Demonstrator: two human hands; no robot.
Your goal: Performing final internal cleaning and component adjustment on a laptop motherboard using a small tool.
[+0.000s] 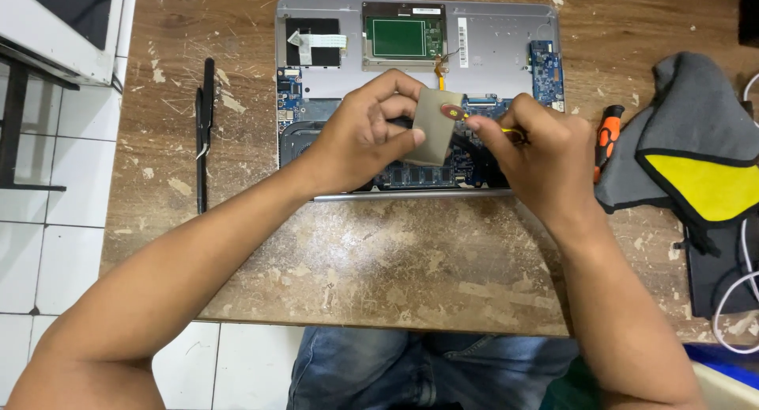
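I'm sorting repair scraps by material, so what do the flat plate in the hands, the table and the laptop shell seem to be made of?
Plate: likely dull grey metal, thin and flat, with a coppery round patch.
Table: wood, its brown finish worn and flaking in pale spots.
Laptop shell: smooth matte silver, possibly aluminium or painted plastic.

Looks to me like small electronics repair workshop. Evidence I see: opened laptop (417,102) at top centre, cover off, boards and green module exposed. Worn wooden bench (379,252), paint-flecked and scratched, fills mid frame. Orange-handled screwdriver (607,133) right of laptop, beside grey-and-yellow cloth (696,157). Black strip (205,133) lying at left. White tile floor (47,236) along left edge and bottom.
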